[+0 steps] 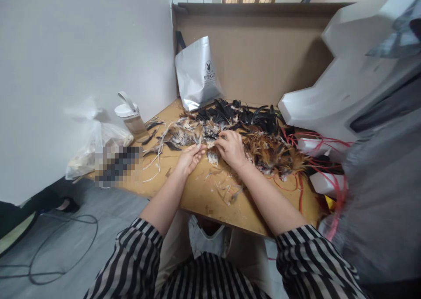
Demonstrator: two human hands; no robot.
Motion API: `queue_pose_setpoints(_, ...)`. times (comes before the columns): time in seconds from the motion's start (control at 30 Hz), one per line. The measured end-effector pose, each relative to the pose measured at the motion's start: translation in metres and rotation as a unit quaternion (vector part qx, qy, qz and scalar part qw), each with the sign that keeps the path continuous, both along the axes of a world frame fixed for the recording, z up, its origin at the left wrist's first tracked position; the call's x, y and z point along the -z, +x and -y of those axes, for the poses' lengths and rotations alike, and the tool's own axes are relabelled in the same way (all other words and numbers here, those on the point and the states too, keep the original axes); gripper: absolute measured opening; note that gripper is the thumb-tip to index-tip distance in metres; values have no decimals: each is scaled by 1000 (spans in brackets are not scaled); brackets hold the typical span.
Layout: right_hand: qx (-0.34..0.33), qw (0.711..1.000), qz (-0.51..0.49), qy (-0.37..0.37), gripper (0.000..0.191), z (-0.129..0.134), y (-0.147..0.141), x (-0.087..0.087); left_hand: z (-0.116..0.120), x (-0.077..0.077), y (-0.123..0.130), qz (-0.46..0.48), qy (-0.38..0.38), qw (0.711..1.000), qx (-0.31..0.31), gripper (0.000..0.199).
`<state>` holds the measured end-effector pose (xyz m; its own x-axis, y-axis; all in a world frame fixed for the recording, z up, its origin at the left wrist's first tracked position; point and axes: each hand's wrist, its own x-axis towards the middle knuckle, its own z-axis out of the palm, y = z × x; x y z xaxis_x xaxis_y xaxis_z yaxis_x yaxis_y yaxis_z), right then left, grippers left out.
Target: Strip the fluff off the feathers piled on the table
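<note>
My left hand is closed in a pinch at the front of a feather pile, with a small brown-and-white feather at its fingertips. Just to the right, my right hand bends its fingers down in a pinch over a pale tuft; what exactly sits between them is too small to make out. Mottled feathers lie behind my left hand. Black feathers are heaped at the back, and brown feathers to the right. Loose feather scraps lie on the wooden table nearer to me.
On the left are a clear plastic bag and a lidded bottle. A silver bag leans against a cardboard panel. White foam pieces and red strings crowd the right side. A black cable loops on the floor.
</note>
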<state>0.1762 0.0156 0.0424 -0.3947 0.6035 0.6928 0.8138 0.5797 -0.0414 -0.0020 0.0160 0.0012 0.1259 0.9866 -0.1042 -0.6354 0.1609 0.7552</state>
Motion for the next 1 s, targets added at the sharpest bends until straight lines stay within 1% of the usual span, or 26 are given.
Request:
queue_pose_setpoints(0.07, -6, 999, 0, 32, 20, 3, 1, 1, 1, 0, 0, 10, -2, 999, 44, 7)
queue_pose_setpoints(0.13, -15, 998, 2, 54, 18, 3, 1, 4, 1, 1, 0, 14, -7, 997, 74, 5)
queue_pose_setpoints(0.3, -45, 996, 14, 77, 17, 1, 5, 13, 1, 1, -3, 1, -11, 996, 87, 7)
queue_pose_setpoints(0.37, -47, 996, 22, 67, 18, 2, 7, 13, 1, 0, -5, -21, -1, 996, 85, 9)
queue_pose_setpoints(0.5, -36, 998, 57, 7, 22, 7, 10, 10, 4, -4, -7, -87, 17, 994, 66, 14)
queue_pose_setpoints(0.63, -43, 997, 59, -31, 23, 8, 11, 9, 5, -7, -6, -131, 27, 990, 49, 21)
queue_pose_setpoints(0.7, -52, 997, 55, -33, 22, 8, 10, 10, 6, -6, -5, -140, 26, 988, 54, 22)
queue_pose_setpoints(0.77, -60, 997, 50, -29, 22, 9, 9, 10, 6, -4, -4, -148, 26, 986, 79, 21)
queue_pose_setpoints(0.83, -66, 997, 36, -26, 21, 11, 6, 10, 7, -2, -2, -148, 29, 983, 103, 21)
queue_pose_setpoints(0.87, -66, 997, 20, -27, 21, 11, 5, 10, 6, -1, -1, -144, 31, 984, 105, 21)
queue_pose_setpoints(0.93, -50, 997, -41, -35, 22, 11, 2, 10, 6, 0, 1, -127, 37, 988, 84, 22)
queue_pose_setpoints(1.0, -16, 988, -146, -57, 23, 8, 0, 11, 5, 0, 2, -107, 48, 992, 43, 20)
